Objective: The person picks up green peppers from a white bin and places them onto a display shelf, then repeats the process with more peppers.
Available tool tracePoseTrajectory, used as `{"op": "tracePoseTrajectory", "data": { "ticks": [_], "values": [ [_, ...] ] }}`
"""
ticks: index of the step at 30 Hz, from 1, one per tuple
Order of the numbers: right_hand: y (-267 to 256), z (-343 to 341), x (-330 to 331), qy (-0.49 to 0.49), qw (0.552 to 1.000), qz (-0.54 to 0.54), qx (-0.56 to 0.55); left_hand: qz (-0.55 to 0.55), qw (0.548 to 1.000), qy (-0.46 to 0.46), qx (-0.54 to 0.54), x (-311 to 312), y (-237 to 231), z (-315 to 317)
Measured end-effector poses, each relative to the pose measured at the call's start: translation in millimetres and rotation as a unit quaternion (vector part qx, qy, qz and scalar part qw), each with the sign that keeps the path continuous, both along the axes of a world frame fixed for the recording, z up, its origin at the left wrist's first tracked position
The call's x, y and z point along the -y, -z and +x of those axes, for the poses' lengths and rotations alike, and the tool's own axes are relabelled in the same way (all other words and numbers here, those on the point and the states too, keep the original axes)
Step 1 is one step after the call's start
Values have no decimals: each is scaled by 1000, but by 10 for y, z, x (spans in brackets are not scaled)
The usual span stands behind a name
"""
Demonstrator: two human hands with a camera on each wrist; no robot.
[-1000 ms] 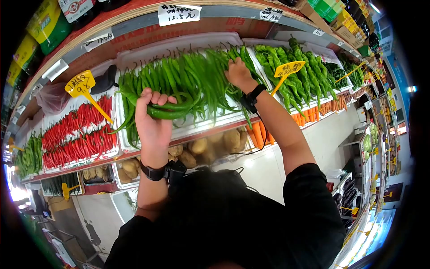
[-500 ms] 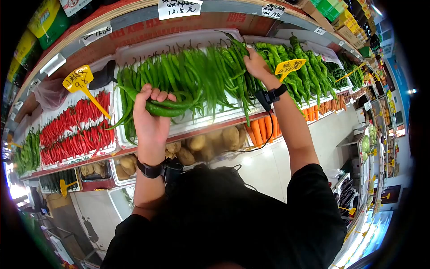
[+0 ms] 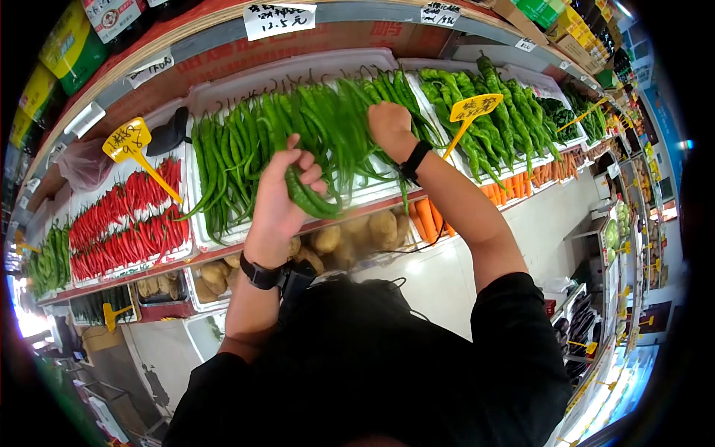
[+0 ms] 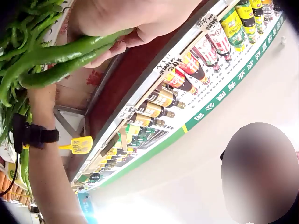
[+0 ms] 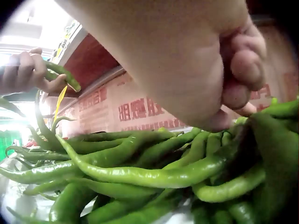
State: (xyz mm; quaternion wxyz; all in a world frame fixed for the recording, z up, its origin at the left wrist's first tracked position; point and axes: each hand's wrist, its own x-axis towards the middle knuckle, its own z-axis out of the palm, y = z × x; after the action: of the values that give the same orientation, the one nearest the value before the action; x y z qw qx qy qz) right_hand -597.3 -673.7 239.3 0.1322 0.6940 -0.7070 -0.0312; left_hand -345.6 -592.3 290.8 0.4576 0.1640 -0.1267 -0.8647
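Note:
My left hand (image 3: 277,205) grips green chili peppers (image 3: 309,200) near the front edge of a white tray (image 3: 369,195). Two of them, long and curved, stick out of the fist in the left wrist view. More green chili peppers (image 3: 238,141) lie side by side in this tray. Over the right part of the pile is my right hand (image 3: 391,125), its fingers bent. In the right wrist view, the fingertips (image 5: 236,95) are curled in right at the peppers; I cannot tell whether they pinch one.
Red chilies (image 3: 134,208) lie on the left and wrinkled green peppers (image 3: 506,119) on the right, with yellow price signs (image 3: 477,106) standing over them. Potatoes (image 3: 325,237) and carrots (image 3: 427,218) sit below. A shelf edge with price labels (image 3: 279,20) runs above the trays.
My left hand has moved right with its peppers and turned. My right hand went right over the pile, then came back left, and its fingers are now more bent.

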Motion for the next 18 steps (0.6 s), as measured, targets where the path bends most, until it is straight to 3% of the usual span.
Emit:
{"op": "tracePoseTrajectory", "data": {
  "ticks": [2, 5, 8, 11, 14, 18],
  "values": [
    [75, -29, 48, -33, 997, -69, -11, -3, 999, 32, 9, 9, -15, -53],
    [56, -97, 132, -51, 998, 2, 37, -7, 998, 65, 11, 111, 27, -142],
    [224, -295, 246, -45, 999, 4, 15, -16, 997, 57, 51, 212, -20, -300],
    [117, -331, 267, -42, 994, 55, 83, -26, 993, 82, 80, 520, 55, -498],
    [-137, -442, 91, -67, 957, 12, 281, 2, 989, 122, 86, 899, 166, -690],
    [-295, -595, -388, -156, 886, -100, 425, 33, 983, 142, 114, 1376, 408, -944]
  ]
}}
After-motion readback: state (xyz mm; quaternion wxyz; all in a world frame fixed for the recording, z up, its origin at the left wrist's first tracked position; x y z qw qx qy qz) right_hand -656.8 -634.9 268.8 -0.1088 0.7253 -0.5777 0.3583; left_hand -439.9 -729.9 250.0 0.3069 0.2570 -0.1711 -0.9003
